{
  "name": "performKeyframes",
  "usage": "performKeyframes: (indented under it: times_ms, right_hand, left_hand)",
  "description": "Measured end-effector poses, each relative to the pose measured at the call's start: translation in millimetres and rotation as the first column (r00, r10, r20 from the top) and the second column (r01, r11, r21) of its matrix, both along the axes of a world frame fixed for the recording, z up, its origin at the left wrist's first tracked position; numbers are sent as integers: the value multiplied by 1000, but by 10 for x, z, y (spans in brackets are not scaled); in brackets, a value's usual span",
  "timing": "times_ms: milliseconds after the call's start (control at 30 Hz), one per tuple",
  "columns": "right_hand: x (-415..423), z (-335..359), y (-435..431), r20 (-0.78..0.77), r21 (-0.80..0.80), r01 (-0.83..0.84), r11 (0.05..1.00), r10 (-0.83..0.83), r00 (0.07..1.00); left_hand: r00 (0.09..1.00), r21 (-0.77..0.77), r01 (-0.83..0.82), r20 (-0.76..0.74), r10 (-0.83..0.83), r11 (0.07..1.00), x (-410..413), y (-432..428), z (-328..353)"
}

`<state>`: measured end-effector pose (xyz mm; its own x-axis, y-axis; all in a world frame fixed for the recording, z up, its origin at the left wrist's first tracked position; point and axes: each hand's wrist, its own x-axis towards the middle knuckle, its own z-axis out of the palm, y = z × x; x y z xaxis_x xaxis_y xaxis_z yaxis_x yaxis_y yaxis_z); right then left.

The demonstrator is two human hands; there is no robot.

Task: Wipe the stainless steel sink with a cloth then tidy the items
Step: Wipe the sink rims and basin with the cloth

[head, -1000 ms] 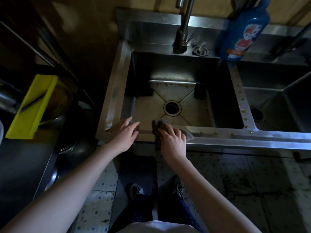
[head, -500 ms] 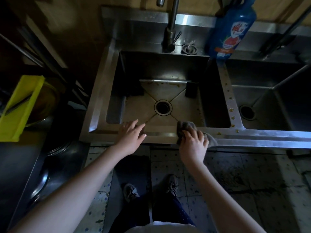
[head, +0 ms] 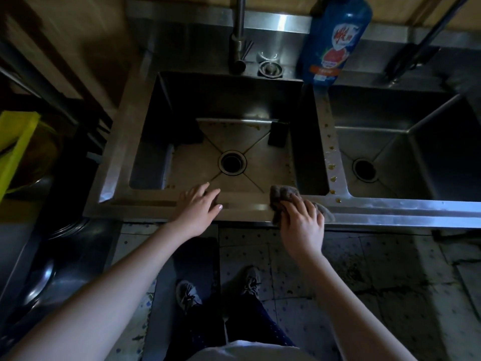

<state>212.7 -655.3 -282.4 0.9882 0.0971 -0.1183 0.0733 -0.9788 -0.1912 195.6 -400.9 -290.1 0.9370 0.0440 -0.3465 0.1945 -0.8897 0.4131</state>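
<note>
A stainless steel double sink (head: 390,209) fills the view, its left basin with a round drain (head: 232,162). My right hand (head: 302,225) presses a crumpled grey-brown cloth (head: 282,195) on the front rim, near the divider between the basins. My left hand (head: 199,207) rests flat with straight fingers on the front rim, to the left of the cloth. Small brown specks dot the divider (head: 331,165).
A blue detergent bottle (head: 333,40) stands on the back ledge beside the tap (head: 238,35) and a drain stopper (head: 270,67). A dark sponge (head: 278,132) lies in the left basin. A yellow tray (head: 15,149) and dark cookware sit at the left.
My right hand has slid the cloth rightward along the front rim toward the divider. My left hand has also shifted rightward along the rim.
</note>
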Motion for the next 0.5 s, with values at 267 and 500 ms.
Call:
performKeyframes:
  times_ms: [267,500]
  right_hand:
    - [114,-52,-453,-18,-14,33,999,-33,999]
    - [79,-28,-377,7,39,-178,983,178,984]
  left_hand:
    - [999,66,-34,18,33,997,144,-459,6]
    - [997,35,-73,26,72,997,235,-777,38]
